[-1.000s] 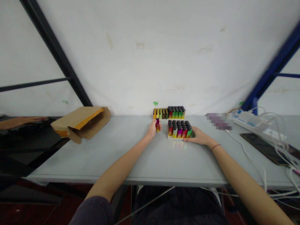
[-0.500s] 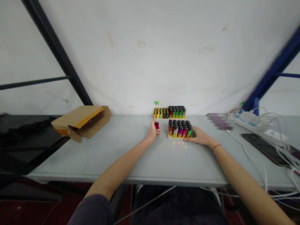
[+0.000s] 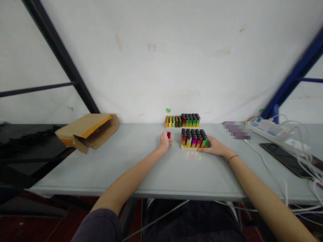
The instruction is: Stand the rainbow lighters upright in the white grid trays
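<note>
My left hand (image 3: 164, 143) is closed around a magenta lighter (image 3: 168, 134), only its top showing above my fingers, just left of a tray of lighters (image 3: 193, 138). That tray holds several upright coloured lighters with black caps. My right hand (image 3: 214, 146) rests against the tray's right front corner, fingers touching it. A second row of lighters (image 3: 182, 121) stands behind, against the wall.
An open cardboard box (image 3: 87, 131) lies at the table's back left. A white power strip (image 3: 274, 131), loose white cables (image 3: 277, 181) and a dark phone (image 3: 285, 158) crowd the right side. The grey table (image 3: 141, 168) ends at a front edge near my body.
My left hand has lowered the magenta lighter into my fist and drawn slightly toward me. A hand seen at the far left a second ago is gone. My right hand stays on the tray.
</note>
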Motion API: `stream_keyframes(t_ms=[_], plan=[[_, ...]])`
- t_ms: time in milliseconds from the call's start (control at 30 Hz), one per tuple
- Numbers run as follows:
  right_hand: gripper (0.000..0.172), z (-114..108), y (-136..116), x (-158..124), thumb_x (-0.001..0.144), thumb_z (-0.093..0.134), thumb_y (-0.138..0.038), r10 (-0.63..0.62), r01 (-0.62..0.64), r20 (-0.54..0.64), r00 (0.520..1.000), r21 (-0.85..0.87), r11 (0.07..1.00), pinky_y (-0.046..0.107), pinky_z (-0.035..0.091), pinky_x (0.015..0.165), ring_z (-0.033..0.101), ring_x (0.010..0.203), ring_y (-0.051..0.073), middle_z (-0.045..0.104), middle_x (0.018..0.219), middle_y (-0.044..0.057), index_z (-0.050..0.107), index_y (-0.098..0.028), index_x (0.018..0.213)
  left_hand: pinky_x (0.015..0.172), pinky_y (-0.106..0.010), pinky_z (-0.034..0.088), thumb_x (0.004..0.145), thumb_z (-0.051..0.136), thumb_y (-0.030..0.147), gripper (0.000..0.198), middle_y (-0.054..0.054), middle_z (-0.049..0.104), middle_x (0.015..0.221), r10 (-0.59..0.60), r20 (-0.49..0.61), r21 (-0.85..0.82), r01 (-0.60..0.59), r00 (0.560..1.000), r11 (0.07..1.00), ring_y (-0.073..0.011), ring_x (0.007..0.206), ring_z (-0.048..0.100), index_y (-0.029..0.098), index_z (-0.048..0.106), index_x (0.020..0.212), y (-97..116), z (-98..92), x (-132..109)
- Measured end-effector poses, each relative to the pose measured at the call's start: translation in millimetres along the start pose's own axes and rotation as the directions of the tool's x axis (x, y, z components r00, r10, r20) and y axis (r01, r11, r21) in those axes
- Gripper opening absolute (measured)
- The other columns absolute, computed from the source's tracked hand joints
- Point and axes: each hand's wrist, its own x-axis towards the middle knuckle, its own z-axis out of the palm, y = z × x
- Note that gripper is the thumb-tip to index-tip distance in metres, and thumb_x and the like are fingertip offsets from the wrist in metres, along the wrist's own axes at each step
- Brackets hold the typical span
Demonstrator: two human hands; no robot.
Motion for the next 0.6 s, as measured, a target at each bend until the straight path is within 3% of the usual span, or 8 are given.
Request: stream_keyframes(t_ms=[300, 600], plan=[[0.068, -0.5, -0.6, 0.1, 0.07, 0.085, -0.064, -0.001, 0.001, 0.0, 1.0, -0.002, 1.0, 0.056, 0.055, 0.104, 0.07, 0.114, 0.04, 0.077, 0.119, 0.012, 0.071, -0.021, 0.121, 0.038, -0.018, 0.012, 0.094, 0.031, 0.04, 0.03, 0.01, 0.025, 0.042, -0.049, 0.015, -0.014, 0.049, 0.999, 0.999, -0.0074, 0.032, 0.015, 0.024, 0.037, 0.069, 3.1, -0.1, 2.1], [0.064, -1.5, -2.4, 0.4, 0.074, 0.081, -0.062, -0.037, 0.037, 0.033, 0.999, -0.007, 0.999, 0.058, 0.052, 0.109, 0.067, 0.12, 0.04, 0.074, 0.128, 0.013, 0.071, -0.021, 0.122, 0.038, -0.019, 0.014, 0.095, 0.033, 0.036, 0.031, 0.009, 0.027, 0.041, -0.041, -0.037, -0.054, 0.039, 0.998, 0.998, -0.0077, 0.032, 0.018, 0.024, 0.036, 0.066, 0.6, -0.4, 3.2]])
